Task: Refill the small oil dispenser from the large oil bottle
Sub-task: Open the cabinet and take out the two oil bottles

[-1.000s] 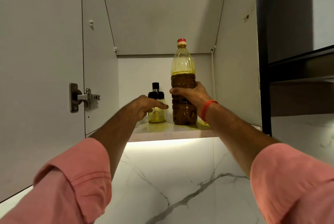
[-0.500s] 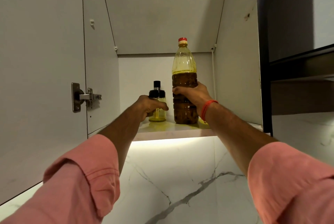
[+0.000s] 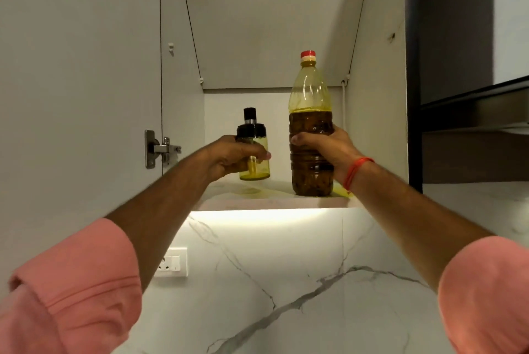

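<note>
1. Reaching up with both arms into an open wall cupboard (image 3: 274, 24), we are holding one container in each hand.
2. Our left hand (image 3: 229, 157) is wrapping its fingers around the small oil dispenser (image 3: 253, 150), with the thumb lying across the front of the glass, so the grip is closed firmly on it.
3. The dispenser is standing upright in our hand, and its base is looking slightly lifted above the shelf (image 3: 272, 200), though we cannot tell this for sure.
4. It is showing a black top (image 3: 250, 124) and a yellowish clear body with only a little oil at the bottom.
5. Our right hand (image 3: 329, 150) is gripping the large oil bottle (image 3: 311, 124) around its middle, the fingers curled on the ribbed plastic.
6. The bottle is standing upright, and its base is sitting at the front of the shelf, just to the right of the dispenser and apart from it.
7. Dark oil is filling the bottle up to its shoulder, and a red cap (image 3: 308, 54) is closing it.
8. We are wearing a red thread (image 3: 356, 170) on the right wrist and pink sleeves (image 3: 80, 282) on both arms.
9. On the left, the cupboard door (image 3: 71, 82) is standing open with a metal hinge (image 3: 160, 149) on it.
10. Below the shelf, a light is glowing on a white marble wall (image 3: 286, 282), where a white socket (image 3: 171, 262) is sitting at the left.
</note>
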The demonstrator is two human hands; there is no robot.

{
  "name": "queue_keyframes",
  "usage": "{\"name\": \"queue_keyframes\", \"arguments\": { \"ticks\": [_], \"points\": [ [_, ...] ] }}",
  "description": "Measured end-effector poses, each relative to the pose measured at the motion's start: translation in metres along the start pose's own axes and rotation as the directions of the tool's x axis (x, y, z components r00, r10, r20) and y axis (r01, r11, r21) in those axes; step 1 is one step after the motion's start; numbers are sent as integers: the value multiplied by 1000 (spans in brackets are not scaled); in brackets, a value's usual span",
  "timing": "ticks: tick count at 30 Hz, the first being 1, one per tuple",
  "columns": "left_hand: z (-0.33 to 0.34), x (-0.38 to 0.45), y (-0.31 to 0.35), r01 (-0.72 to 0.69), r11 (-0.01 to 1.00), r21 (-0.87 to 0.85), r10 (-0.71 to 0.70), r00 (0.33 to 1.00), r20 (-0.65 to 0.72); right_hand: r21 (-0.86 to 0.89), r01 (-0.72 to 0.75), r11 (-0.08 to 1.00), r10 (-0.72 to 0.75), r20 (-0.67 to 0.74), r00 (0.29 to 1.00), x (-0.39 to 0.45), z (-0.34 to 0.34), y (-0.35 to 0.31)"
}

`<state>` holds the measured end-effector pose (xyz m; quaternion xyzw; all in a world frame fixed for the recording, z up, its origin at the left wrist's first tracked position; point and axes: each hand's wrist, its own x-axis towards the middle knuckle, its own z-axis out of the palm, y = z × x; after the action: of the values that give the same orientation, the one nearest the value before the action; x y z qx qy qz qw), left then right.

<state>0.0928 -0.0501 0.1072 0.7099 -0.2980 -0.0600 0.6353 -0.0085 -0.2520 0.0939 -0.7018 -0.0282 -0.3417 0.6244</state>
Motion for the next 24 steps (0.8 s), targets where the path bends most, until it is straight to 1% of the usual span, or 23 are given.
{"name": "queue_keyframes", "arguments": {
  "ticks": [4,11,18,24],
  "points": [
    [-2,-38,9,-13,1000,-24,13,1000,17,14,17,1000,-18,29,999,-33,-15,-22],
    [9,-102,8,-27,999,-30,27,1000,-3,70,46,996,-51,63,997,-87,-37,-44],
    [29,-156,-15,-25,997,-69,25,1000,6,76,29,997,-39,124,991,-146,-53,-33],
    [37,-194,-38,10,999,-33,-10,1000,5,50,-4,999,-3,130,992,-190,-58,-2]
  ]
}}
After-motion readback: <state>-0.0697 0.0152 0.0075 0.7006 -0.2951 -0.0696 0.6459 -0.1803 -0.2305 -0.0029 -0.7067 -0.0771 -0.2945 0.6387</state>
